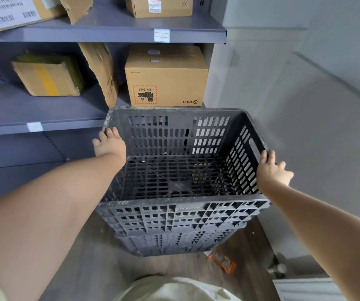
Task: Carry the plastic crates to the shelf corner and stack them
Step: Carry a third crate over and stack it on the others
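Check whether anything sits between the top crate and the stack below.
Nothing visible. Left hand and right hand grip the top crate by its side rims, directly over the lower crates; whether it is fully seated cannot be told.

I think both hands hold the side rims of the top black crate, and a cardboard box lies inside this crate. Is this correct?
Not quite. The head view shows no box inside the top crate; the cardboard box stands on the shelf behind it. The rest holds: the left hand and the right hand hold its side rims.
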